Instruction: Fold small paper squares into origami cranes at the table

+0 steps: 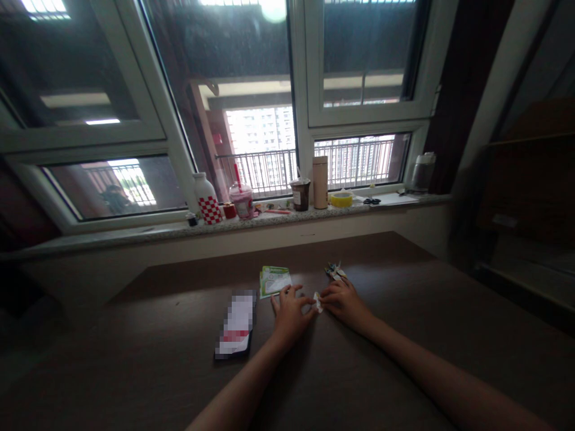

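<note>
A small white piece with a coloured mark (318, 303), perhaps paper or a sticker, lies between my two hands low over the brown table (377, 383). My left hand (291, 308) has its thumb and index fingertip at the piece's left edge, and its other fingers spread toward the green-and-white packets (275, 282). From the right, my right hand (345, 304) pinches the same piece, fingers bent together. Just beyond the right hand sits a little heap of small, thin, mixed-colour pieces (335, 271), too small to name. A phone (236, 323) with a lit, blurred screen rests left of my left hand.
Along the stone windowsill (175, 231) stand a checkered bottle (208, 200), a pink drink cup with a straw (242, 200), a dark drink cup (300, 194), a tan flask (320, 182), yellow tape (341, 199), scissors (371, 202) and a clear jug (423, 172).
</note>
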Demonstrator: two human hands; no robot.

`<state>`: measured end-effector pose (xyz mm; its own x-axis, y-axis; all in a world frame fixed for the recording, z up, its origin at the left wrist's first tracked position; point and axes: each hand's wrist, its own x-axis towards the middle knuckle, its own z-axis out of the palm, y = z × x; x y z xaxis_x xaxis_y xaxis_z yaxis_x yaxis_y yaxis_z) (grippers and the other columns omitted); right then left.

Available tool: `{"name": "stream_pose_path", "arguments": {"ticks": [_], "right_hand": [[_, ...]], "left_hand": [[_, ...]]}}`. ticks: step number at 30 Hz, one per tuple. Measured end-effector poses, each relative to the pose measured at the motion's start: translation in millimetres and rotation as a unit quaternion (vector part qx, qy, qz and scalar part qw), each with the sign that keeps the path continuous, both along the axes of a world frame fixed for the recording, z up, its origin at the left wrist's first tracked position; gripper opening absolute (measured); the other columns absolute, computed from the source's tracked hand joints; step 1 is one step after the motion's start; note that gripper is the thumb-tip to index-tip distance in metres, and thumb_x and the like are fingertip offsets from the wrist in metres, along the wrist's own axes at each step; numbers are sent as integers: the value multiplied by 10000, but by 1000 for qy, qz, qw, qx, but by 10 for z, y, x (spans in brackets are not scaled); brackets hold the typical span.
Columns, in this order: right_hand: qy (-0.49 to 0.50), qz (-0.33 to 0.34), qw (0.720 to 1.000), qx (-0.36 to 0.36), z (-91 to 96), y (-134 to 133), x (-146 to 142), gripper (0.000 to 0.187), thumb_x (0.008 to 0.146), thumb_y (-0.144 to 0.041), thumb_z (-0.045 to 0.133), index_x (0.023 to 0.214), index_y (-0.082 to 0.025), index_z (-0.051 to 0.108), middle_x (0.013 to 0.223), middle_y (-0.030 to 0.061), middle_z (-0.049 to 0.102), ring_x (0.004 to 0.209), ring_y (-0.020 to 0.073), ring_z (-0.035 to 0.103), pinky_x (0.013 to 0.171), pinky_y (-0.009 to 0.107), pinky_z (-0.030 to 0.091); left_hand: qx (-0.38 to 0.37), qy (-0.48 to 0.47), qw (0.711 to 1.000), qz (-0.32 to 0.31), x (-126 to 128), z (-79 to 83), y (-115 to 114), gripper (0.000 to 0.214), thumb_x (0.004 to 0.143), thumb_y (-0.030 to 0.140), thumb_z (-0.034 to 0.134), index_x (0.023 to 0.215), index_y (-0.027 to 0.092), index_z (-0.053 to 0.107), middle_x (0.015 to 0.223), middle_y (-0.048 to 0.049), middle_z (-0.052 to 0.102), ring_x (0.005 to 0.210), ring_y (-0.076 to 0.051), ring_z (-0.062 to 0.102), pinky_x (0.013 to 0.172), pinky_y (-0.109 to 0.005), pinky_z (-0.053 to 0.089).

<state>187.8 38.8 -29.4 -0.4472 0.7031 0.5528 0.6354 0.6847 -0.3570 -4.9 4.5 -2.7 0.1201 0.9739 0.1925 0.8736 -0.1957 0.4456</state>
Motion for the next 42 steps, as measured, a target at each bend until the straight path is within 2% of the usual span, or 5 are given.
{"name": "stream_pose_path", "arguments": {"ticks": [5,9,16,26,42], "right_hand": [[22,-1,1000,4,10,-3,-17,81,817,-195,695,767,-252,722,885,8,746,980,229,628,1072,537,268],[12,-3,1000,20,27,-25,-43,72,801,-191,695,742,-232,706,858,12,729,953,223,629,1059,517,296],[-6,5,999,43,42,-18,-52,59,784,-192,716,746,-235,704,849,0,727,956,226,621,1062,516,292],[-22,55,996,63,-2,97,-5,58,802,-203,705,763,-244,719,845,-8,730,965,199,620,1098,492,243],[-35,68,997,13,58,53,18,88,796,-176,699,790,-253,743,866,2,720,980,209,630,1106,537,209]], "left_hand": [[10,2,1000,1,-5,-21,15,190,797,442,675,957,384,760,1416,0,513,1378,-325,297,1132,-635,111],[4,7,1000,5,-2,-3,16,188,792,449,681,952,389,760,1417,-4,515,1381,-322,300,1127,-646,112],[-5,13,1000,10,-6,24,13,194,784,468,684,950,399,757,1418,-6,513,1390,-325,298,1119,-657,126],[-19,35,999,19,-5,28,25,226,781,528,663,967,433,749,1441,0,488,1406,-323,275,1119,-662,106],[8,58,998,10,-3,32,16,207,801,503,651,972,441,749,1438,-12,499,1415,-343,278,1104,-713,67]]}}
